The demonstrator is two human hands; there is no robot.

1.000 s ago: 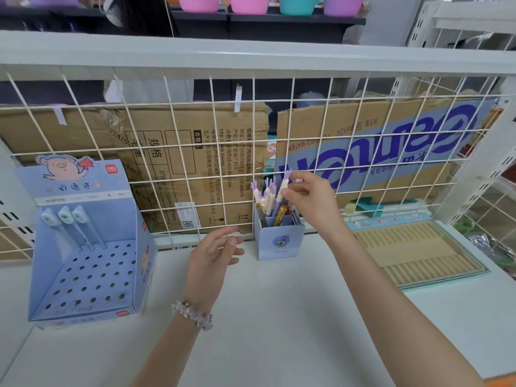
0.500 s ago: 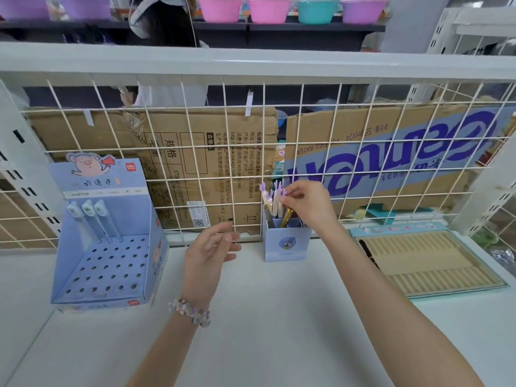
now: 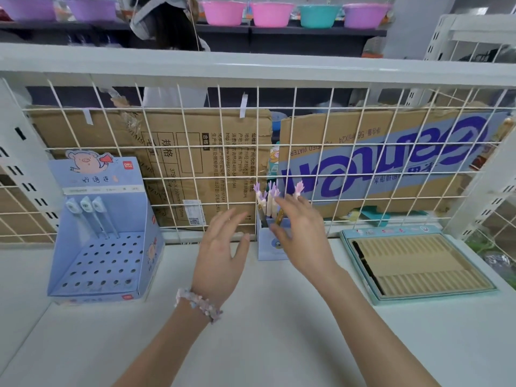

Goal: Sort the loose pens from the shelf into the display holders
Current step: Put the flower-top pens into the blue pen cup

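Observation:
A small blue pen cup stands on the white shelf against the wire grid. It holds several pens with purple hand-shaped tops and a gold pen. My right hand hovers just in front of the cup with its fingers straight and spread, covering the cup's right side and holding nothing that I can see. My left hand, wearing a bead bracelet, is open a little left of the cup. At the left stands a blue perforated display holder with three white-capped pens in its back row.
A flat teal-edged tray with ribbed tan slots lies at the right. The white wire grid backs the shelf, with cardboard boxes behind it. A person stands beyond the grid, below coloured bowls.
My right hand, which pinched a pen top in the cup, has let go, spread its fingers and dropped in front of the cup. My left hand has risen toward the cup.

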